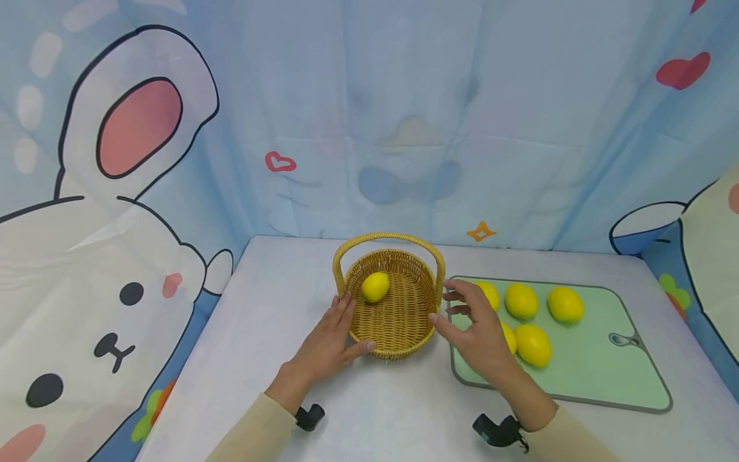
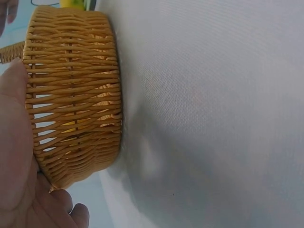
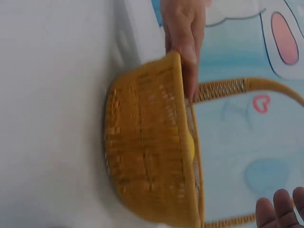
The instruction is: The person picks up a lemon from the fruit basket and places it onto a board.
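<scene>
A round wicker basket (image 1: 395,327) with a tall arched handle stands upright on the table. One lemon (image 1: 375,287) lies inside it, toward the left. My left hand (image 1: 323,337) rests against the basket's left side with its fingers fairly straight and its thumb along the front rim. In the left wrist view that thumb (image 2: 14,80) touches the rim. Beside the basket's right edge, my right hand (image 1: 479,327) has spread, loosely bent fingers and holds nothing. Several lemons (image 1: 532,345) lie on the green cutting board (image 1: 594,366), some partly hidden behind my right hand.
The board lies just right of the basket, with a hanging hole (image 1: 623,340) at its right end. A printed fabric curtain (image 1: 404,115) hangs behind the white table (image 1: 277,289). Small black wrist devices (image 1: 499,430) are strapped on both arms.
</scene>
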